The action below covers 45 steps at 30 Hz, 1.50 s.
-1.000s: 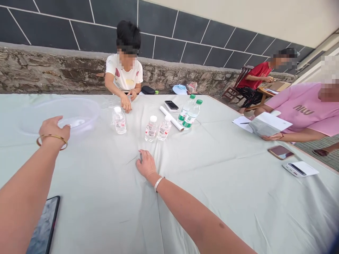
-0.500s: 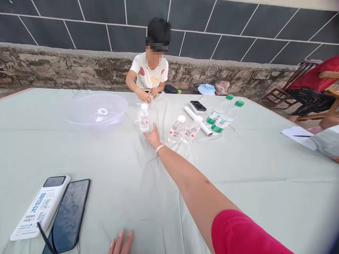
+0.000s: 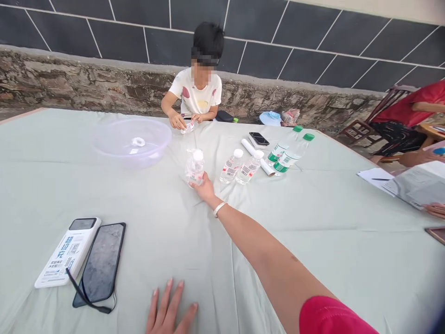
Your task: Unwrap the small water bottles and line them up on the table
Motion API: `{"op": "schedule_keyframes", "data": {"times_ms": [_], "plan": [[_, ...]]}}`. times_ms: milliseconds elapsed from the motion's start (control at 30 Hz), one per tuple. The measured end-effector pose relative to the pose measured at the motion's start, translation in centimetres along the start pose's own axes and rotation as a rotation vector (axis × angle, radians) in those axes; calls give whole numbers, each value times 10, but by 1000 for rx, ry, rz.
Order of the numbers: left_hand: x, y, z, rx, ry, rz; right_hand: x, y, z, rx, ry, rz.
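Note:
My right hand (image 3: 204, 188) reaches out over the table and is closed around a small clear water bottle (image 3: 195, 170) with a white cap and a red-and-white label. The bottle is upright and a little blurred. Two similar small bottles, one on the left (image 3: 231, 167) and one on the right (image 3: 250, 168), stand together just to the right of that hand. Flat on the tablecloth near the front edge, my left hand (image 3: 169, 310) has its fingers spread and holds nothing.
A translucent purple basin (image 3: 132, 160) stands at the left. At lower left lie a white power bank (image 3: 66, 255) and a black phone (image 3: 100, 264). Two green-capped bottles (image 3: 285, 160), a white roll (image 3: 267, 168) and another phone (image 3: 259, 138) are farther right. A person (image 3: 196, 93) opposite handles another small bottle.
My right hand has closed on the small bottle and brought it slightly nearer and rightward. More of my left hand shows. The person opposite has tilted their bottle flatter.

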State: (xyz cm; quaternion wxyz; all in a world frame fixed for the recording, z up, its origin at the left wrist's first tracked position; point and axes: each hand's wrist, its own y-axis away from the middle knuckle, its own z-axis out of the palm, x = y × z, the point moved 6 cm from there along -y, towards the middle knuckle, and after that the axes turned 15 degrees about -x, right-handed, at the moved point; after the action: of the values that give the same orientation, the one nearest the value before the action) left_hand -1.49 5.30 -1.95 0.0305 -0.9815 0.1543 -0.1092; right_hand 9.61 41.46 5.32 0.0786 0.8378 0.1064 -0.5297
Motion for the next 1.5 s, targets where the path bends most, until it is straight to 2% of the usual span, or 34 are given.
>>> {"op": "schedule_keyframes", "data": {"times_ms": [100,167,267,367,500,633,800,900,1033,1133,1200,1300,1433,1500], "plan": [[-4,-5,-24,-98,-18,143,1,76,1,-94,-15,-28],[-8,-8,-36,-101,2,144,4,126,3,-120,-17,-11],[-12,-11,-44,-62,92,92,7,189,11,-154,-62,-10],[-17,-15,-46,-17,288,-19,7,236,23,-227,-149,-15],[-19,-21,-51,39,637,-172,-3,275,34,-376,-348,-18],[-11,-28,-57,43,823,-236,-12,294,38,-502,-492,-1],[3,-39,-59,0,904,-223,-10,299,37,-493,-505,56],[7,-44,-59,-1,847,-262,-8,298,38,-493,-444,126],[10,-50,-59,-2,698,-315,-8,295,35,-390,-190,242],[13,-52,-59,-34,638,-357,-17,297,27,-290,193,265],[17,-55,-60,-65,615,-393,-22,300,20,-283,433,287],[28,-60,-64,-109,578,-440,-25,303,-5,-293,612,307],[43,-69,-67,-147,568,-473,-11,307,-73,-54,760,375],[48,-72,-67,-166,592,-478,7,314,-99,-24,840,463]]}}
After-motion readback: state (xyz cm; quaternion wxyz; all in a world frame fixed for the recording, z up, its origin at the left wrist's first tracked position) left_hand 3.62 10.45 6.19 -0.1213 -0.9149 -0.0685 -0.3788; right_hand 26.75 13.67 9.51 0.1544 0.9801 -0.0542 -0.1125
